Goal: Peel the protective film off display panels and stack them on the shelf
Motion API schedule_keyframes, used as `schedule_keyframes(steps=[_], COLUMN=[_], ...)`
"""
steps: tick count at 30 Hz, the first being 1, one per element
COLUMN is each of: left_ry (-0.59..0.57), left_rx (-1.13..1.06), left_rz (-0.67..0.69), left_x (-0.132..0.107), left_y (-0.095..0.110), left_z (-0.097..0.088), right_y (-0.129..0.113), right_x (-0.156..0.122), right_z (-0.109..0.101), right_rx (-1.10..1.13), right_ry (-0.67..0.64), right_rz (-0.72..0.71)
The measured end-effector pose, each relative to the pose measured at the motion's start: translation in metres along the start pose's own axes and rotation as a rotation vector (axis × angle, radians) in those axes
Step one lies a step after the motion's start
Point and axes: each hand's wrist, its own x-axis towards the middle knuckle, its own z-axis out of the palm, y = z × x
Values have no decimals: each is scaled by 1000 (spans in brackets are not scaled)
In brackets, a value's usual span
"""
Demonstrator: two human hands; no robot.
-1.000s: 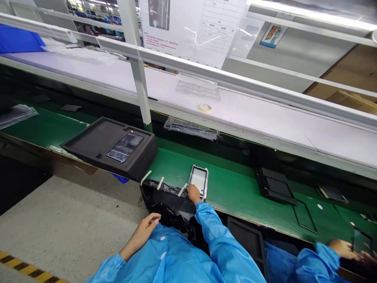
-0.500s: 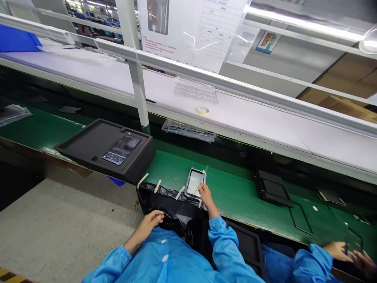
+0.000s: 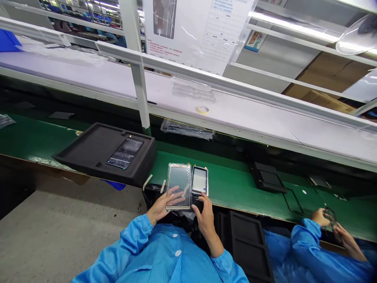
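Note:
My left hand (image 3: 160, 206) holds a flat display panel (image 3: 178, 177) by its lower left. The panel has a shiny grey face and a light border, and finger shapes show across its lower half. Close on its right, a smaller framed panel (image 3: 200, 179) with a white middle and dark border lies on the green bench. My right hand (image 3: 205, 214) has thumb and fingers apart. Its fingertips are at the small panel's near edge and its thumb is by the display panel's lower right corner. Contact there is unclear.
A black foam tray (image 3: 85, 151) with a dark screen (image 3: 125, 152) stands at left. Tape strips (image 3: 147, 181) and a black bag (image 3: 150, 194) line the bench edge. Black trays (image 3: 250, 243) stand at lower right. A co-worker's hands (image 3: 331, 224) hold a dark frame farther right.
The display panel is now in my left hand, which was empty near my lap. My right hand has moved from the small panel's face to its near edge, its fingers spreading.

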Motion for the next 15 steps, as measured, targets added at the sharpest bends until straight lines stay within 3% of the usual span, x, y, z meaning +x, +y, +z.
schedule_keyframes(steps=[1, 3, 5, 9, 15], left_ry=[-15, -26, -8, 38, 59], left_rx=[16, 41, 57, 34, -108], left_rz=[-11, -34, -46, -79, -138], left_x=[-8, -22, -35, -58, -79], left_y=[4, 10, 16, 26, 39], left_z=[0, 2, 3, 0, -16], right_y=[-12, -37, -61, -90, -103], right_x=[1, 5, 9, 14, 9], right_z=[2, 12, 27, 54, 72], right_rx=[-118, -261, -337, -420, -410], right_ry=[-19, -179, -332, -476, -557], right_rz=[-116, -324, -416, -423, -442])
